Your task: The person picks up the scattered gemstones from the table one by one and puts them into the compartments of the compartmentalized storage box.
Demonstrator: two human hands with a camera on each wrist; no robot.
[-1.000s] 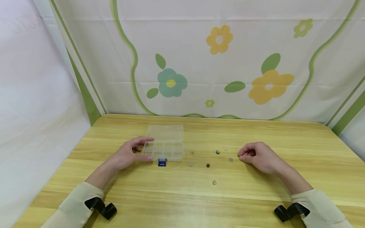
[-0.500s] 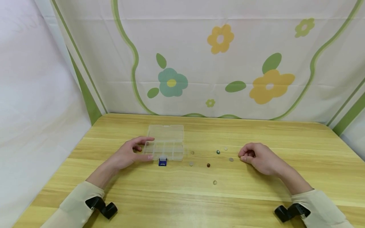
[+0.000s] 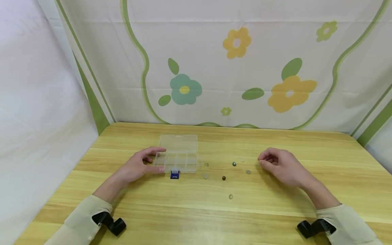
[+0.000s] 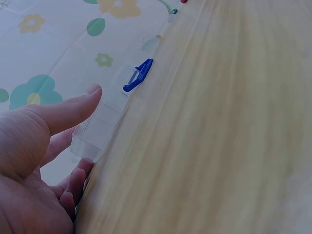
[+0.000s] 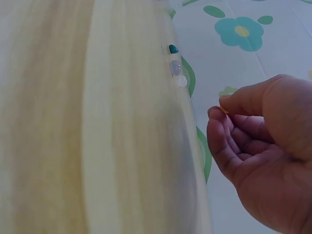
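A clear plastic compartment box [image 3: 191, 164] lies with its lid [image 3: 179, 143] folded back and a blue latch [image 3: 175, 174] at the front. My left hand [image 3: 139, 165] holds its left end, thumb along the front and index finger toward the hinge. In the left wrist view the box end sits between thumb and fingers. My right hand [image 3: 283, 167] is raised over the table, right of the small stones. In the right wrist view its thumb and index finger pinch a tiny orange-yellow piece [image 5: 224, 110], mostly hidden by the fingertips.
Small stones are spread on the wooden table [image 3: 183, 217] right of the box: a teal one [image 3: 234, 164], a dark red one [image 3: 224, 178], a grey one [image 3: 248, 172], a yellowish one [image 3: 231, 196] and several pale ones. A floral cloth [image 3: 211, 68] hangs behind the table.
My right hand has lifted from the table and shifted slightly right. My left hand, the box and the loose stones keep their places.
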